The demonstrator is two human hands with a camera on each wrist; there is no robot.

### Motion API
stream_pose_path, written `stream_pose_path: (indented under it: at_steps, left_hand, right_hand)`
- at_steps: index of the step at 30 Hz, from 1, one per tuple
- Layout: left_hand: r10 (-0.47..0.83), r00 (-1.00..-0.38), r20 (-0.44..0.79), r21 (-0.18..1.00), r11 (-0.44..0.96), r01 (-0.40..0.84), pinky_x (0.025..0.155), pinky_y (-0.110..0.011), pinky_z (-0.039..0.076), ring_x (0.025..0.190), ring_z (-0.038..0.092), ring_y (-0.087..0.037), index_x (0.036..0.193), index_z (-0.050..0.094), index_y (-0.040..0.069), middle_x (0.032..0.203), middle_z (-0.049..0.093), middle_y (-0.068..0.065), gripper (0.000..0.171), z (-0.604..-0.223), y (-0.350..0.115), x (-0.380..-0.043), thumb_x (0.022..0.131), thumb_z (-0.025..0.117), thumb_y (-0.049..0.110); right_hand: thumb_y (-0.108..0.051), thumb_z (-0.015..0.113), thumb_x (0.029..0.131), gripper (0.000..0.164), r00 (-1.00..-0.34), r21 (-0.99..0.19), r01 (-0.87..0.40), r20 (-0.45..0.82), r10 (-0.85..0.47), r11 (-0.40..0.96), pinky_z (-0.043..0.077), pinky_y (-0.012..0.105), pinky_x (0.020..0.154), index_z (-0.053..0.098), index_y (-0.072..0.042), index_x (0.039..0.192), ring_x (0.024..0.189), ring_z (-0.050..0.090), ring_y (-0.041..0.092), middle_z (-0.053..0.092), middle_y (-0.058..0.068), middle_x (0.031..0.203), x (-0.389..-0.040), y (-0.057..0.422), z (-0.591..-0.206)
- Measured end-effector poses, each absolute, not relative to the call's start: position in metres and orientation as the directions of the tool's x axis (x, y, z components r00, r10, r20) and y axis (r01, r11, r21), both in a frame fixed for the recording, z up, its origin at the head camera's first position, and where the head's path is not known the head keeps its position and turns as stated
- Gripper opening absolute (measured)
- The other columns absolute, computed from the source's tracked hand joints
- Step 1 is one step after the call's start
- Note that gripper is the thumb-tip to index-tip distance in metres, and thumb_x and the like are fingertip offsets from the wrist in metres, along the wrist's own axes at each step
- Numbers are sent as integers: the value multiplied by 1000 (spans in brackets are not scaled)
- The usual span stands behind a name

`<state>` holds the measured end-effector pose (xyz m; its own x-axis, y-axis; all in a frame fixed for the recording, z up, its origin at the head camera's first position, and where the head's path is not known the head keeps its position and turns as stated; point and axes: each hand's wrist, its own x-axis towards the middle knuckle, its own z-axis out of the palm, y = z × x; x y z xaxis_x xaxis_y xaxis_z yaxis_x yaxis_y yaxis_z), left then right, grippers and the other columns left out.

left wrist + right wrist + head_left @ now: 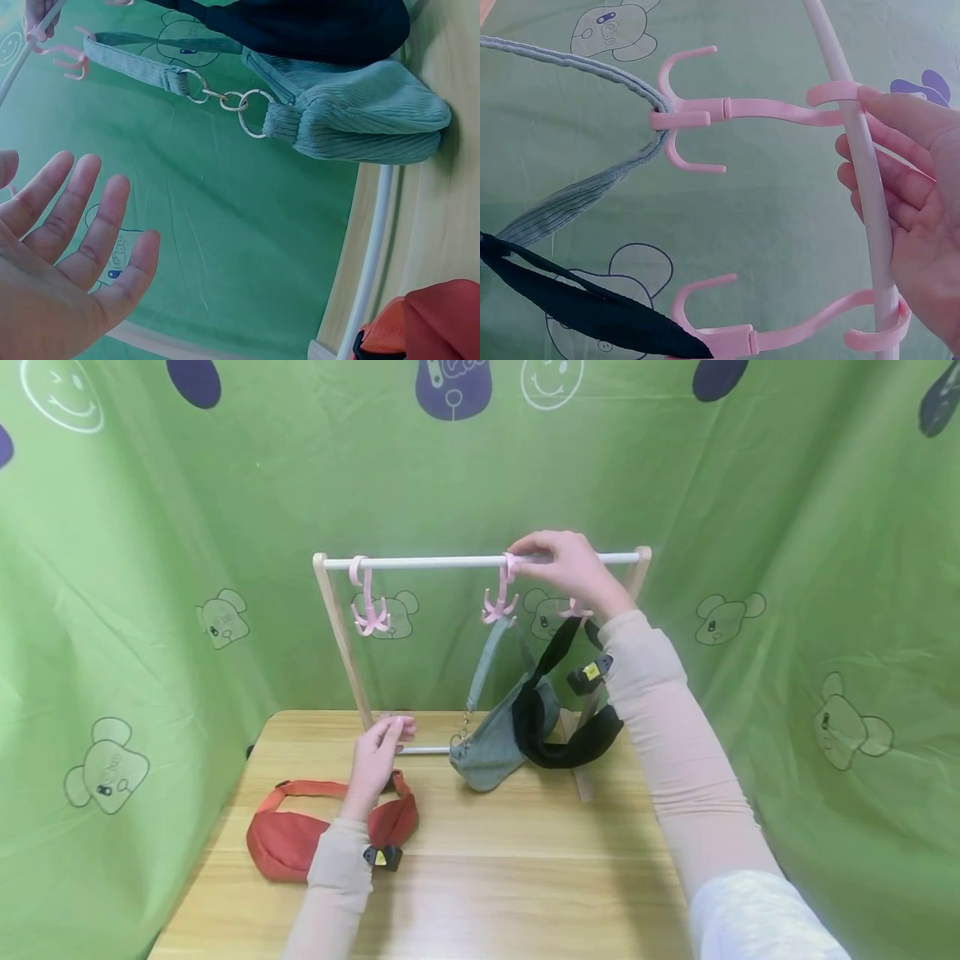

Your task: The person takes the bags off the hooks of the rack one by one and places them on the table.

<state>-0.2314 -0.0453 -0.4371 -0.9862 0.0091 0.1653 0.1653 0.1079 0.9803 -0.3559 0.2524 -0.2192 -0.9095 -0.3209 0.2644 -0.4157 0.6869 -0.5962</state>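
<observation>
My right hand (573, 564) pinches the top of a pink multi-prong hook (780, 111) on the white rail (866, 172), thumb in front and fingers behind. From this middle hook hangs a grey-green corduroy shoulder bag (367, 112) by its strap, with metal rings at the strap's end. A black bag (532, 727) hangs on the right-hand pink hook (780, 341), partly in front of the green one. My left hand (67, 255) is in the air with loosely spread fingers, holding nothing. Beneath it a red waist bag (285, 843) lies on the table, partly covered by my forearm.
Another pink hook (369, 610) hangs bare at the rail's left end. The rack's wooden side post (343, 643) and lower bar (423, 750) stand at the back of the wooden table (480, 893). Green printed cloth (450, 477) surrounds the table.
</observation>
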Motion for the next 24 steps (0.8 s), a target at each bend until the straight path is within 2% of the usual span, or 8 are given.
stream_pose_path:
  at_steps: [5,12,18,24]
  left_hand:
    - [17,-986,165,979,120,166,83,-22,51,107,63,-41,118,62,-7,115,65,-29,34,-447,-41,-238,104,44,19]
    - [5,-985,174,977,125,174,89,-32,53,110,64,-35,120,63,-1,118,66,-23,36,-466,-31,-256,103,47,26]
    - [24,-979,205,971,123,206,92,-35,52,114,61,-34,124,62,3,125,64,-20,36,-464,-16,-267,102,49,29]
    - [50,-977,206,975,76,210,103,-44,47,121,58,-31,130,58,5,131,61,-17,38,-460,1,-279,101,51,30]
  right_hand:
    - [-41,69,88,45,-908,-606,-418,268,-322,677,37,44,111,63,-19,127,112,62,19,68,3,124,-356,252,-220]
    - [-43,70,88,45,-909,-601,-417,272,-316,682,36,45,110,64,-21,126,112,62,18,68,1,123,-356,249,-222]
    - [-41,70,87,44,-907,-596,-420,281,-313,684,37,44,109,64,-20,126,111,63,18,69,2,122,-356,247,-222]
    - [-42,70,87,44,-905,-586,-426,291,-312,689,38,43,109,64,-19,125,110,63,18,69,2,121,-357,248,-224]
